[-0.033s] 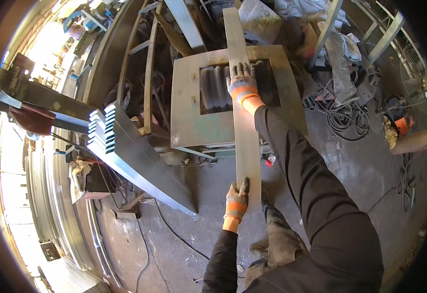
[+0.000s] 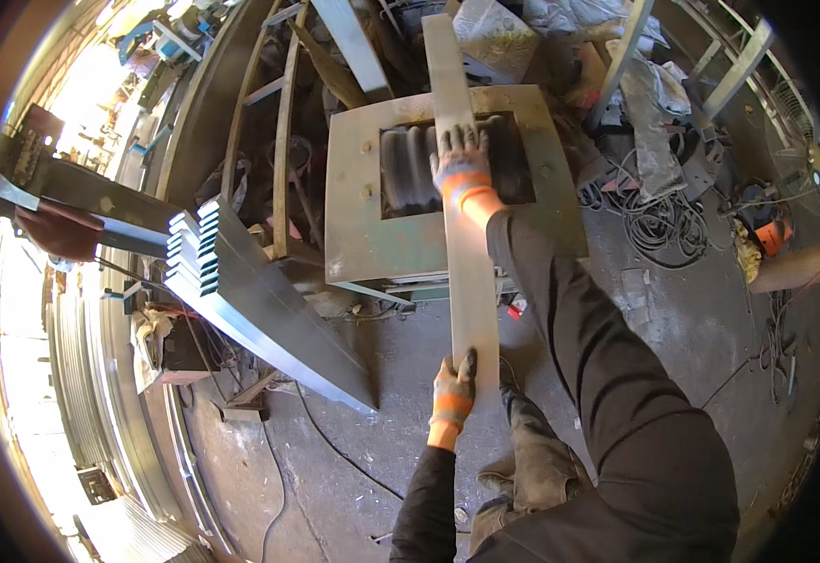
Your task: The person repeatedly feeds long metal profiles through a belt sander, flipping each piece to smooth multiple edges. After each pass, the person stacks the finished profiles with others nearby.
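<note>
A long flat metal bar (image 2: 475,300), perhaps a rectangular tube, lies lengthwise away from me across a metal box-shaped machine (image 2: 354,249). Through the machine's rectangular opening shows a dark ribbed roller (image 2: 410,174), partly covered by the bar. My left hand (image 2: 452,389), in a grey and orange glove, grips the bar's left edge near its close end, thumb on top. Gloved alike, my right hand (image 2: 463,164) rests flat on the bar above the opening, its fingers stretched out. The bar's underside is hidden.
Left of the machine, a stack of metal tubes (image 2: 260,300) leans at a slant. Cables (image 2: 663,230) lie coiled on the floor at right, near an orange tool (image 2: 771,230). A ladder-like frame (image 2: 283,141) stands behind the stack. Another cable (image 2: 344,455) crosses the floor near my feet.
The bar's far end has shifted slightly left. My left hand has come a little closer to me, and my right hand has moved marginally left, still flat on the bar.
</note>
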Demonstrator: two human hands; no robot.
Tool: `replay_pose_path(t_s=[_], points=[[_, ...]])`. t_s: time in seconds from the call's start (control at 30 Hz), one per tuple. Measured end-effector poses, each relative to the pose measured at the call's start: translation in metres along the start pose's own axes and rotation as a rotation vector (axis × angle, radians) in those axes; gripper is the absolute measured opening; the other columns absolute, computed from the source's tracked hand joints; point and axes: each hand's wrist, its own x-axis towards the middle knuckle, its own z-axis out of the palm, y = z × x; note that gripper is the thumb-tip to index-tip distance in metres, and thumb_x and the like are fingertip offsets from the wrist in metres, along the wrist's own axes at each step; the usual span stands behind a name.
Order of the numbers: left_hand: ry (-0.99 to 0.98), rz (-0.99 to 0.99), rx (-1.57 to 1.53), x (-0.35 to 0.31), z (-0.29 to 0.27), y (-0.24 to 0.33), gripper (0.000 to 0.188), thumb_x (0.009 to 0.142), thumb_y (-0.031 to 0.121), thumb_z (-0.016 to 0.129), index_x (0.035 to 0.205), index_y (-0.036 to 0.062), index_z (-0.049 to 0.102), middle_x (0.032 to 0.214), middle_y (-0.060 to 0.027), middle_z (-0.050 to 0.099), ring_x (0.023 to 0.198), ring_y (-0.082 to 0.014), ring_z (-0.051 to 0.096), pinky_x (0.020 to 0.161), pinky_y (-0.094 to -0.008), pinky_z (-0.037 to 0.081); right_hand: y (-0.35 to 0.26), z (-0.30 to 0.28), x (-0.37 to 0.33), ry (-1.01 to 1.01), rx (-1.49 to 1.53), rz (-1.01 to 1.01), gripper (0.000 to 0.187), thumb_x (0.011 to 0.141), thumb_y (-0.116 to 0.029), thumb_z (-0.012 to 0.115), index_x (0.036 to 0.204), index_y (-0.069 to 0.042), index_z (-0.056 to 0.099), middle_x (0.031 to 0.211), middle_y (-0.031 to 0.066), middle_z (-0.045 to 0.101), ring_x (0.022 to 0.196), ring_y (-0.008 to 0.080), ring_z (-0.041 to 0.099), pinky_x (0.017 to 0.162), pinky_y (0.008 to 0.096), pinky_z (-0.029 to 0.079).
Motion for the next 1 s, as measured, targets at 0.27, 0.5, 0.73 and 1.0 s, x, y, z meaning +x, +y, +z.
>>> replay_pose_path(t_s=[0.27,0.5,0.73,1.0], points=[[-0.043,0.016,0.127,-0.175,-0.045,-0.171,0.062,0.113,0.058,0.071,0.127,-0.0022,0.073,0.113,-0.0286,0.083,0.110,-0.0445,0.081,0.093,-0.0508,0.061,-0.042,-0.084,-0.227,-0.179,0.011,0.022,0.090,0.103,-0.055,0.063,0.179,-0.011,0.041,0.192,0.0151,0.030,0.175,0.0391,0.029,0.131,0.0802,0.028],[-0.096,0.001,0.189,-0.357,-0.102,-0.351,0.067,0.111,0.061,0.072,0.138,-0.0004,0.072,0.127,-0.0283,0.082,0.122,-0.0428,0.079,0.101,-0.0481,0.060,-0.089,-0.153,-0.479,-0.213,0.087,0.021,0.090,0.101,-0.049,0.066,0.176,-0.005,0.045,0.188,0.0203,0.035,0.173,0.0460,0.030,0.123,0.0718,0.042],[0.006,-0.074,0.393,-0.496,-0.155,-0.415,0.076,0.105,0.071,0.074,0.134,0.0012,0.071,0.117,-0.0307,0.082,0.119,-0.0542,0.076,0.102,-0.0560,0.059,-0.123,-0.202,-0.611,-0.251,0.366,0.107,0.104,0.090,-0.039,0.085,0.180,-0.014,0.040,0.190,0.0212,0.031,0.176,0.0443,0.028,0.133,0.0556,0.043],[-0.436,-0.130,-0.483,-0.460,-0.169,-0.408,0.050,0.124,0.042,0.055,0.151,0.0025,0.068,0.145,-0.0115,0.073,0.135,-0.0220,0.068,0.118,-0.0389,0.053,-0.073,-0.132,-0.554,0.280,1.576,0.239,0.085,0.090,-0.002,0.086,0.170,-0.009,0.060,0.164,0.0073,0.068,0.138,0.0195,0.069,0.115,0.0374,0.056]])
